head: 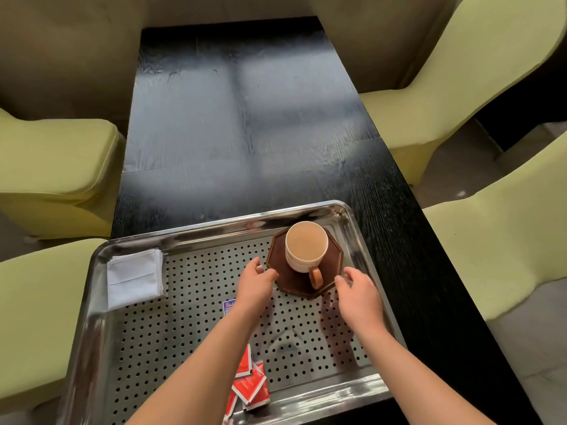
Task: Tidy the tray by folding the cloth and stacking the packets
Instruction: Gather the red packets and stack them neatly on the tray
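1. Cloth [135, 279]: lies folded into a flat white rectangle in the far-left corner of the tray [214, 229]. Folding judged done.
2. Red packets [250, 386]: a loose, overlapping scatter by the near rim, not squared up. One blue packet [228, 306] sits apart, half hidden under the left forearm. Stacking not done.
3. Left hand [256, 283]: fingers relaxed, holding nothing, at the left edge of the coaster [334, 262]; contact uncertain.
4. Right hand [360, 294]: fingers relaxed, empty, just beside the coaster's right edge.
5. Cup [305, 250]: upright and full on the coaster.
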The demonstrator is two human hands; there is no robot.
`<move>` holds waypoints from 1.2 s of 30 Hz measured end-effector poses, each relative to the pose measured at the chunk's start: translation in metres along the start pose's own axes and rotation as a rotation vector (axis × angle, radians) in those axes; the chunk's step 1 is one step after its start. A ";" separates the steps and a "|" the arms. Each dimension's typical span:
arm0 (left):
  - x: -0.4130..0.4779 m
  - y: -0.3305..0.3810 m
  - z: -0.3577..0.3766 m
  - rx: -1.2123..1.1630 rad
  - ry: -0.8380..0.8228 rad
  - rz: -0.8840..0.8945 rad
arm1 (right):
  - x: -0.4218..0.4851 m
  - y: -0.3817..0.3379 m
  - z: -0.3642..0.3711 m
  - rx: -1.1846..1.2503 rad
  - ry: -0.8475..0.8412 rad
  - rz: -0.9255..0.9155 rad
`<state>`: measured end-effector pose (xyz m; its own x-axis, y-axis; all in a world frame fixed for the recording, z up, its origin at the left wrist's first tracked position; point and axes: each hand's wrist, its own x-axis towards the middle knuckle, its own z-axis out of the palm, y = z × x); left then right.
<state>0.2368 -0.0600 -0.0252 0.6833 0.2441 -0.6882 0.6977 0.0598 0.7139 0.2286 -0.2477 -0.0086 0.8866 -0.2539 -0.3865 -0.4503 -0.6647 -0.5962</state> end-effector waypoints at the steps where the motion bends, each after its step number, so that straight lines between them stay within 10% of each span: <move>1: 0.001 0.000 0.001 -0.003 -0.002 -0.002 | 0.000 0.001 0.003 -0.026 -0.044 0.011; 36: 0.011 0.012 0.011 -0.103 -0.110 0.005 | -0.013 0.006 0.010 0.046 -0.141 0.079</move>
<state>0.2548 -0.0669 -0.0261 0.7104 0.1376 -0.6902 0.6720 0.1590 0.7233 0.2132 -0.2408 -0.0142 0.8261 -0.2012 -0.5264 -0.5254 -0.6124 -0.5906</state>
